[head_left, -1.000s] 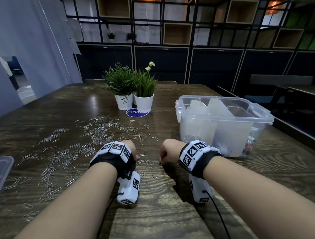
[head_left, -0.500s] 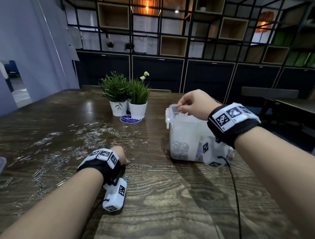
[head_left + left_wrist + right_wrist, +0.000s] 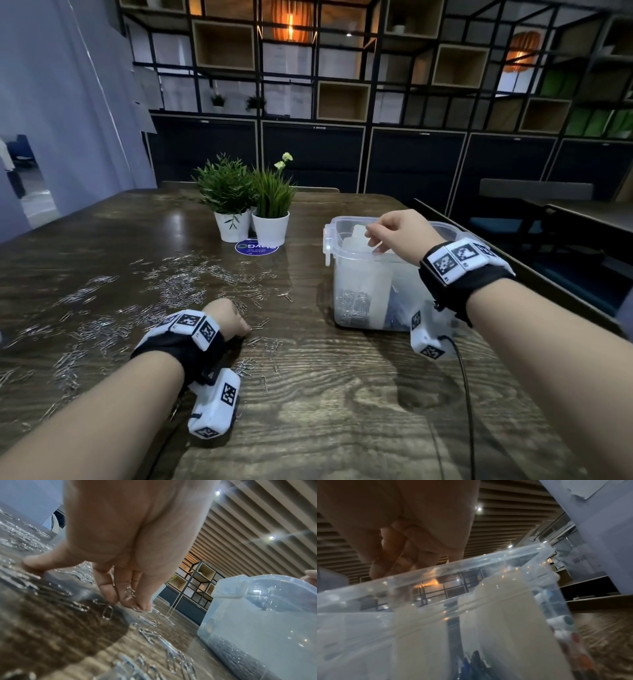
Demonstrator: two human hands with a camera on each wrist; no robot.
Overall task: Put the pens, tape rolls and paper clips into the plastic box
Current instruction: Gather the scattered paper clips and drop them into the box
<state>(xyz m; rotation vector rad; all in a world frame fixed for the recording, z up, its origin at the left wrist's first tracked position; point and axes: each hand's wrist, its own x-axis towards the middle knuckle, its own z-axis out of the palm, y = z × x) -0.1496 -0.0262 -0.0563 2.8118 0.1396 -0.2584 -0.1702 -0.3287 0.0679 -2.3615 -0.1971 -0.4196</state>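
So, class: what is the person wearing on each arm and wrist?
Both forearms are bare, no sleeves. Each wrist carries a black strap topped with white blocks printed with black square-pattern markers. A white camera pod with similar markers hangs under each wrist, and a thin black cable trails from it.

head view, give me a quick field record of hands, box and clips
left hand: on the table, fingers curled round paper clips
right hand: over the open plastic box, fingers bunched, contents of the grip not visible
box contents: clip pile at the left end, white dividers, pens
loose clips: many scattered on the table's left half
plants: two white pots behind the clips
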